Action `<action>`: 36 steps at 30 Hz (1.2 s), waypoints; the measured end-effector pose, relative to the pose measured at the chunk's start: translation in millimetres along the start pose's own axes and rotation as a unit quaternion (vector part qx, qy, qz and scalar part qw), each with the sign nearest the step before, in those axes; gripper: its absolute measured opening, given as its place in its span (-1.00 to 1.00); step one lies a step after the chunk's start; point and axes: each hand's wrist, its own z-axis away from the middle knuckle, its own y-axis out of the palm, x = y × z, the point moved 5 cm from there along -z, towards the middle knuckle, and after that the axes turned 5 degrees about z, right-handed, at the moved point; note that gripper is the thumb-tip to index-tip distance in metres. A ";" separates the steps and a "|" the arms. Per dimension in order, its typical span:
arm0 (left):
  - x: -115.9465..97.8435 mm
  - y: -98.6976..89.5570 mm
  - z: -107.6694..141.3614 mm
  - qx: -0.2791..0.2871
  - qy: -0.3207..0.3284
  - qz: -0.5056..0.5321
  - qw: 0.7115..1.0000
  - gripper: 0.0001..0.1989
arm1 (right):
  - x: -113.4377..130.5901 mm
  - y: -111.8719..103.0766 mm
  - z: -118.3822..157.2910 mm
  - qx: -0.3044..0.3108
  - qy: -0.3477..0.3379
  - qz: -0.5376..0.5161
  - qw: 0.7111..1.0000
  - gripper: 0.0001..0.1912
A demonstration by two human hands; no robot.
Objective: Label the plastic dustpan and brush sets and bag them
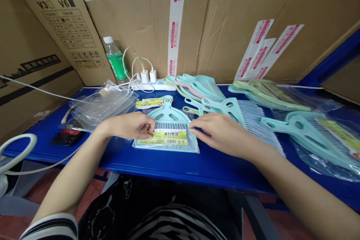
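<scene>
In front of me on the blue table lies a light-blue dustpan (177, 116) with a brush (168, 126) nested in it, inside a clear plastic bag (194, 147). A yellow-green printed label card (174, 137) rests over the bristles. My left hand (137, 125) is closed, its curled fingers at the bag's left side by the card's end. With thumb and fingers together, my right hand (212, 131) pinches the bag's right edge. Just behind the dustpan handle are more label cards (150, 102).
Loose brushes (247, 114) and stacked dustpans (201, 84) lie behind my right hand. Bagged sets (317, 135) fill the right side. Empty plastic bags (108, 105), a phone (73, 135), a bottle (116, 62) and a power strip (164, 86) stand left and back, before cardboard boxes (152, 26).
</scene>
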 end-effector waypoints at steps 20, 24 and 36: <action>-1.2 -0.9 0.0 0.001 0.000 0.011 1.000 -0.90 | -9.8 -2.5 2.6 -0.025 0.115 0.074 0.990 -0.76; -1.7 -1.4 0.1 -0.004 0.001 0.009 1.000 -0.91 | -6.7 -2.0 1.0 0.006 0.132 0.064 0.989 -0.76; -0.5 -0.6 -0.3 0.002 -0.003 0.022 1.000 -0.90 | -22.4 -9.3 5.9 -0.048 0.114 0.017 0.992 -0.70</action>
